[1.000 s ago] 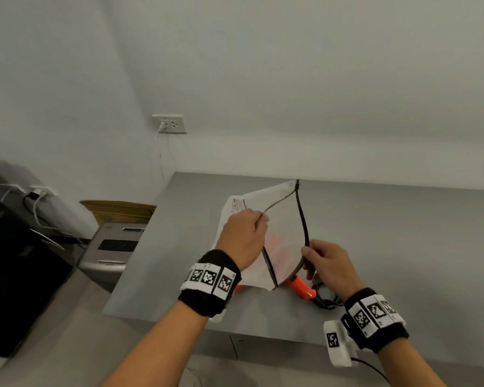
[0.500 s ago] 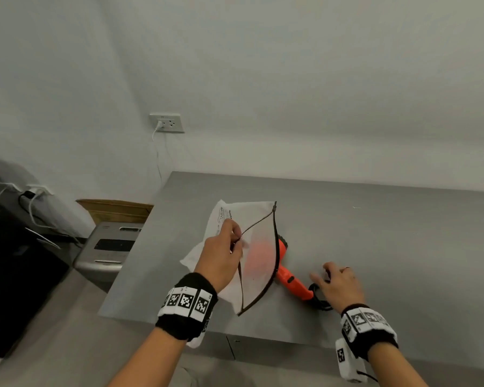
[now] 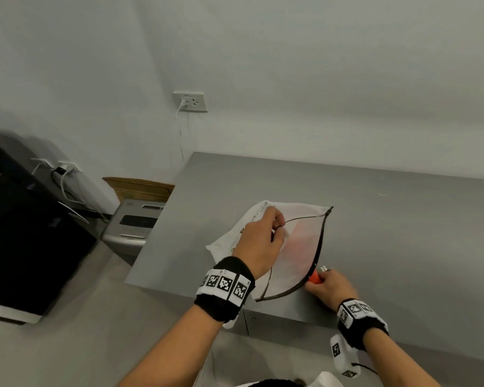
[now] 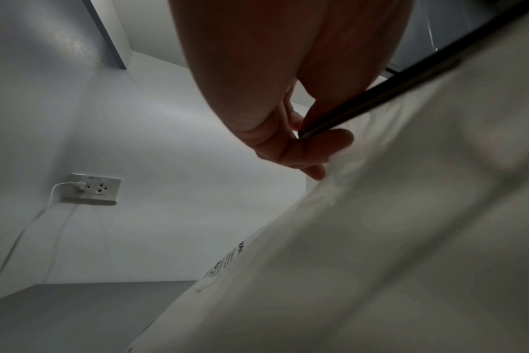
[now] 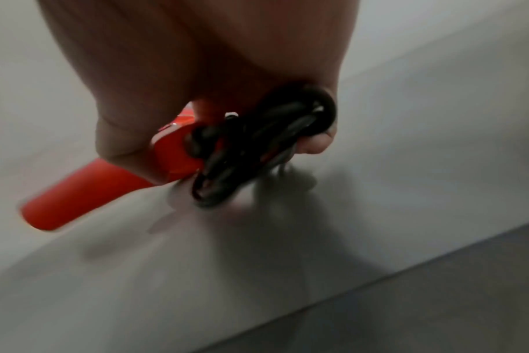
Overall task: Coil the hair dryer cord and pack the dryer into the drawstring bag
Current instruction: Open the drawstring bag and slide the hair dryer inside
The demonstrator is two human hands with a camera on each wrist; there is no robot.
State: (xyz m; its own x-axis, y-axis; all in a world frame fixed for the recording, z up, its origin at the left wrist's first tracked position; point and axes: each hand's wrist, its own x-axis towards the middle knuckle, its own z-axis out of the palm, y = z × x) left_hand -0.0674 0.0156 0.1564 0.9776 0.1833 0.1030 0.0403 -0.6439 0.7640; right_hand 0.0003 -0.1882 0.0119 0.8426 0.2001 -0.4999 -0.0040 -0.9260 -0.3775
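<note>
Dryer: hair dryer (image 5: pixel 85 200), orange, lies near the front edge of the grey tabletop (image 3: pixel 403 219), its body showing as a pink glow through the thin cloth, its handle end poking out of the bag mouth.
Bag: white drawstring bag (image 3: pixel 296 247) rests on the tabletop close to the front-left corner, its dark-edged mouth gaping toward the right.
Left hand: left hand (image 3: pixel 260 247) pinches the black drawstring (image 4: pixel 378 100) at the rim between thumb and fingers (image 4: pixel 326 143), lifting the upper lip of the mouth.
Right hand: right hand (image 3: pixel 330 289) is wrapped round the handle end and the bundled black cord (image 5: pixel 257 148) together.
Stage: likely mid-insertion; the dryer looks only partly inside.
Risk: the coil has no visible tie, so any slackening of the right hand's hold could let loops spring loose and catch on the rim.
Risk: if the left pinch slips, the mouth may collapse onto the handle and block it.
</note>
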